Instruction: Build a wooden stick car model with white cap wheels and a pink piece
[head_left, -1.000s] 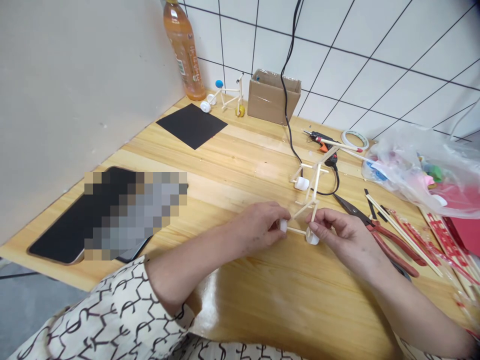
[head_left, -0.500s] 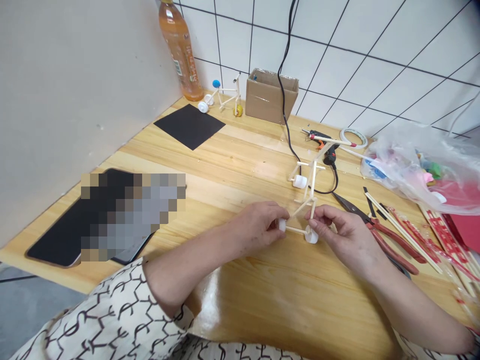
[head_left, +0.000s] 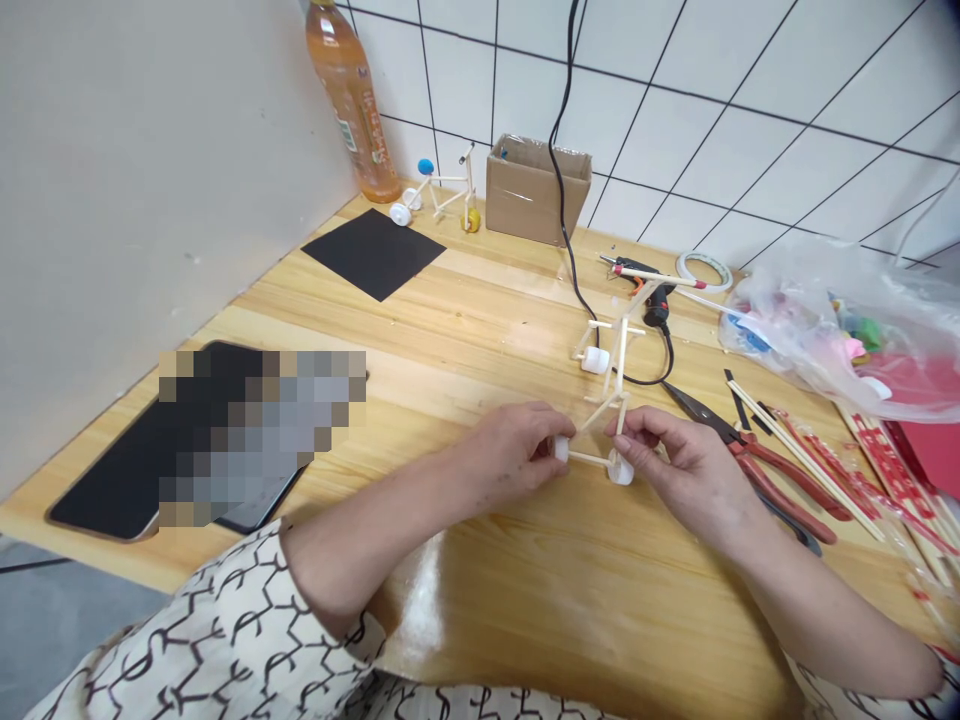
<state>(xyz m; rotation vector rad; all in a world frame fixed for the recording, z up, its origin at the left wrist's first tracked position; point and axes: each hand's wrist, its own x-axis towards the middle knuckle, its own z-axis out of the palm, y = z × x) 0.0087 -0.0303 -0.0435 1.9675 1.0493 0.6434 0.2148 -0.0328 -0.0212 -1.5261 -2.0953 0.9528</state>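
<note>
A small tricycle model [head_left: 621,350] made of pale sticks stands on the wooden table, its crossbar tipped in red at the top. My left hand [head_left: 529,447] pinches the white rear wheel [head_left: 561,448] on the left end of the axle stick [head_left: 589,458]. My right hand [head_left: 671,460] is closed on the frame stick just above the right rear wheel [head_left: 620,467], with the fingertips touching near that wheel. The white front wheel [head_left: 595,360] sits farther off, toward the wall. Part of the left wheel is hidden by my fingers.
Right of the model lie red-handled pliers [head_left: 780,480], a hot glue gun [head_left: 652,290], a tape roll [head_left: 705,271], wrapped chopsticks [head_left: 892,470] and a plastic bag [head_left: 817,320]. Behind are a cardboard box [head_left: 536,195], a finished-looking tricycle model [head_left: 450,190], a bottle [head_left: 356,110] and black sheet [head_left: 375,253].
The whole view has shifted slightly, so things sit a little farther left. Both hands keep their hold on the tricycle model, with hardly any movement.
</note>
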